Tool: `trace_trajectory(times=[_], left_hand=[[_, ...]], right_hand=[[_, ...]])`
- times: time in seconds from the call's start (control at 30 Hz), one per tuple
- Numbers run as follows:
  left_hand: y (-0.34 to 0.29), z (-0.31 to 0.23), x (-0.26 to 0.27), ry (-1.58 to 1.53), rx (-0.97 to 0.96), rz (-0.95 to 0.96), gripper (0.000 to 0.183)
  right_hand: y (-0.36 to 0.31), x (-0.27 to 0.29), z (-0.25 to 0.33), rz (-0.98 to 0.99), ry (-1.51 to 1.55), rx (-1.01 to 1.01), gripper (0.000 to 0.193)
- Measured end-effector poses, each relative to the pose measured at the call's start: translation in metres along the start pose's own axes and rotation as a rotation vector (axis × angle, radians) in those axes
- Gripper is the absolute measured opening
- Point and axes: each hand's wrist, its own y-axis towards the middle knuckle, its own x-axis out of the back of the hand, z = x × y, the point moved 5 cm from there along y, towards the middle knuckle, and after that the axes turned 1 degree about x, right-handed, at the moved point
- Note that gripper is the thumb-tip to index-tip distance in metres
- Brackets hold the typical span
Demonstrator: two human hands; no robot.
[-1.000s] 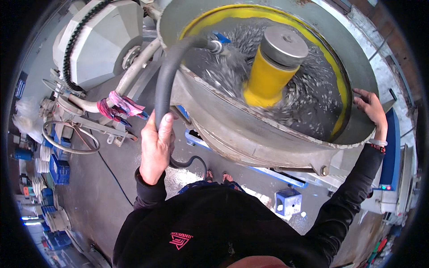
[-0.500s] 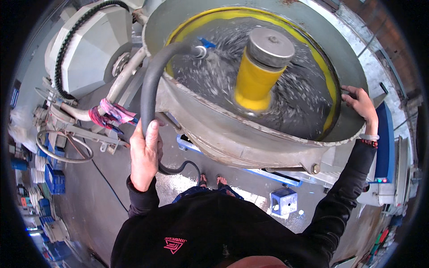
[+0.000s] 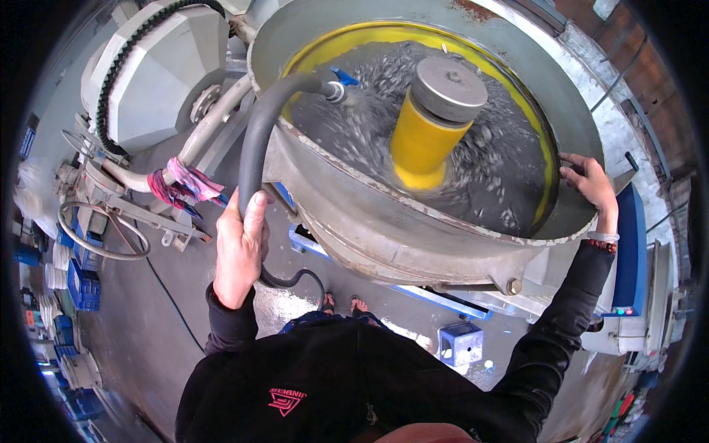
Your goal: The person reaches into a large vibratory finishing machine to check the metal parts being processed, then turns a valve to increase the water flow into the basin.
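My left hand point(image 3: 240, 247) is closed round a thick dark grey hose point(image 3: 255, 144). The hose arches over the near left rim of a large round grey tub point(image 3: 406, 247). At its end is a metal fitting point(image 3: 337, 91) with a blue valve lever point(image 3: 344, 75), low over dark liquid full of small pale pieces point(image 3: 351, 125), blurred by motion. A yellow column point(image 3: 422, 148) with a round metal cap point(image 3: 449, 85) rises from the middle. At the tub's right side, my right hand point(image 3: 594, 188) reaches over the rim, empty, fingers stretched toward the yellow inner ring point(image 3: 545, 133).
A pink rag point(image 3: 188, 181) is tied round a pipe at the left, below a white faceted drum point(image 3: 162, 77) with a black toothed belt. A blue stool point(image 3: 461, 342) stands on the floor behind the tub's near side. Blue crates point(image 3: 83, 284) line the far left.
The whole view has shifted slightly. The pale pieces lie in a different swirl. My left hand keeps its grip on the hose, and my right hand stays at the tub's right side.
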Motion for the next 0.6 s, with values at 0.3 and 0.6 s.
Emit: trace_trajectory(times=[0.3,0.6], left_hand=[[0.0,0.001,-0.002,-0.022,0.019,-0.043,0.031],[-0.003,-0.001,-0.001,-0.003,0.029,-0.044,0.033]], right_hand=[[0.003,0.0,-0.014,0.0,0.085,0.02,0.038],[0.004,-0.002,-0.007,0.02,0.071,0.057,0.038]])
